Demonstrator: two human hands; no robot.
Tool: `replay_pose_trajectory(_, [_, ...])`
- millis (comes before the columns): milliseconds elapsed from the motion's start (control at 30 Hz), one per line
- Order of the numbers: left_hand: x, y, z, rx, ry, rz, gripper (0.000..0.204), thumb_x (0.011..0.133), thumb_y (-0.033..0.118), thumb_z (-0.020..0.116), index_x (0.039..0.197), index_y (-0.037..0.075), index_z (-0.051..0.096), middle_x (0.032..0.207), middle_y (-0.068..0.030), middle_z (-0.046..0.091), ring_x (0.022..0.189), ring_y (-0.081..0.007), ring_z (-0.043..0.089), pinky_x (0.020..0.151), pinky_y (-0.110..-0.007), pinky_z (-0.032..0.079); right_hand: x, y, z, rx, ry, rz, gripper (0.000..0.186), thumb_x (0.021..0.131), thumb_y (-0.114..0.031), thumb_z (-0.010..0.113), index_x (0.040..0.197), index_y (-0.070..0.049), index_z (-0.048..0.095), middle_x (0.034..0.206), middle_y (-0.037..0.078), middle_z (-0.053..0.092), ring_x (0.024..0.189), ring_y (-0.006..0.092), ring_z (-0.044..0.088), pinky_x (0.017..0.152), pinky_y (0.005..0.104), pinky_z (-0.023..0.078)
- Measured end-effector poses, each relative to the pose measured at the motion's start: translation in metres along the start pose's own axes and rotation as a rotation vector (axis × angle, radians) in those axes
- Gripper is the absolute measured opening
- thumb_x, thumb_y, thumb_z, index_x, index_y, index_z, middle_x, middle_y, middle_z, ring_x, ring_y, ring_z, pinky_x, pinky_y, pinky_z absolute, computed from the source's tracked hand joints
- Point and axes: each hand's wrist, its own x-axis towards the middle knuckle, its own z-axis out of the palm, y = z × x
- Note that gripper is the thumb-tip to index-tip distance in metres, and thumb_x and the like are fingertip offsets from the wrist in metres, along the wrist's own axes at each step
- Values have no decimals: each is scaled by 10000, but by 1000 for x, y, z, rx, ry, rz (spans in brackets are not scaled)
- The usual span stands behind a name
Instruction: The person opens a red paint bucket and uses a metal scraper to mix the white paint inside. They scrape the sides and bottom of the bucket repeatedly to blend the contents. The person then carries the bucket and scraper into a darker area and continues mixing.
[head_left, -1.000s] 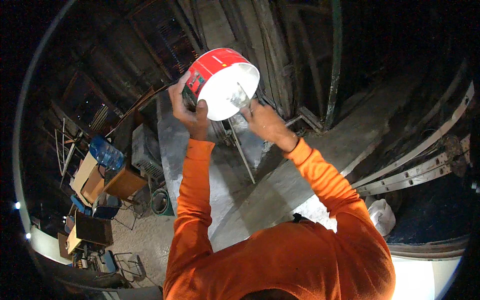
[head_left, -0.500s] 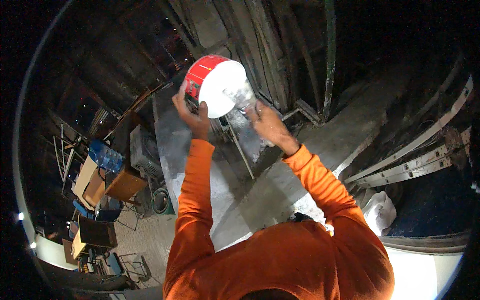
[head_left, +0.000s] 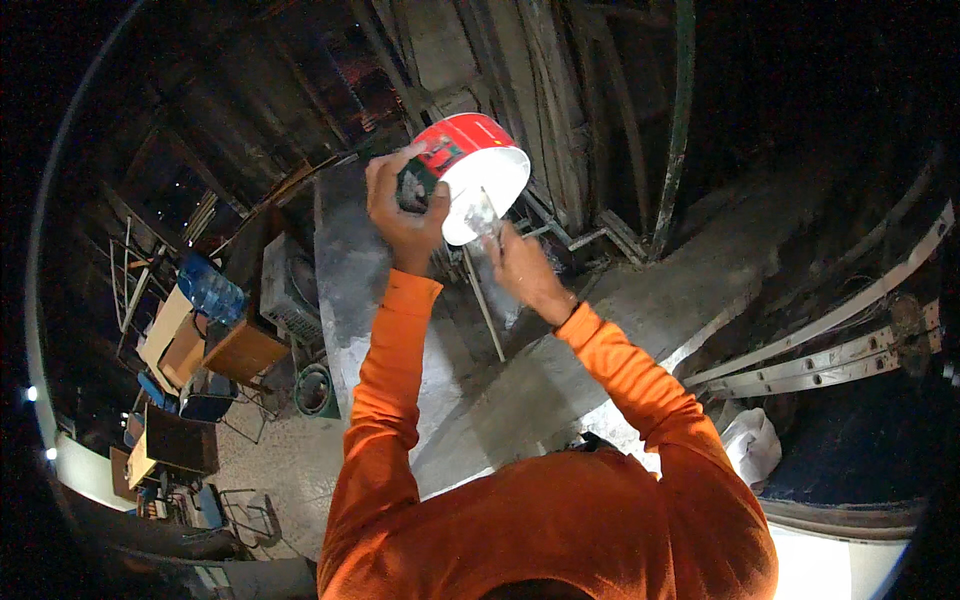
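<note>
High among dark timber beams (head_left: 560, 110), I work above a grey sloping concrete slab (head_left: 600, 370) that runs from the picture's middle toward its right edge, metal rails (head_left: 830, 350) along its far side. Far below at the left lie a cluttered floor, wooden boxes (head_left: 215, 345) and a blue water bottle (head_left: 212, 292); open air surrounds my raised arms. Both orange sleeves reach upward. My left hand (head_left: 405, 205) is wrapped closed around the side of a red-and-white tub (head_left: 472, 172), held up near the beams, tilted, its white open mouth facing down and right toward me. My right hand (head_left: 525, 268) is clenched on a small scraper (head_left: 482, 212), its blade pointing up into the tub's mouth.
</note>
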Motion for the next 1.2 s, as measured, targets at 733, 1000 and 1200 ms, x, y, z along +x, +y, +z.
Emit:
replay_pose_trajectory(733, [-4,-26,9,0,-34,-76,415,687,131,820,1082,56,719,963,-103,642,897,-252,623,826,-368,500,-5,8,13,164,-146,116,346,1026,-283,542,1210,10,553,931,338,662,939,543,617,796,595,494])
replay_pose_trajectory(1000, [3,-22,3,-59,-161,-212,351,727,83,797,1072,66,737,901,-81,626,865,-229,581,792,-355,470,18,35,-32,-328,-97,142,354,1041,-351,510,1114,-7,542,786,325,661,749,533,647,684,616,523])
replay_pose_trajectory(1200, [-24,-50,9,76,-83,-202,375,658,129,864,1014,92,752,881,-83,606,841,-243,601,754,-357,485,-20,44,43,110,-151,34,424,1012,-337,526,1251,13,553,915,296,697,855,516,671,756,614,539])
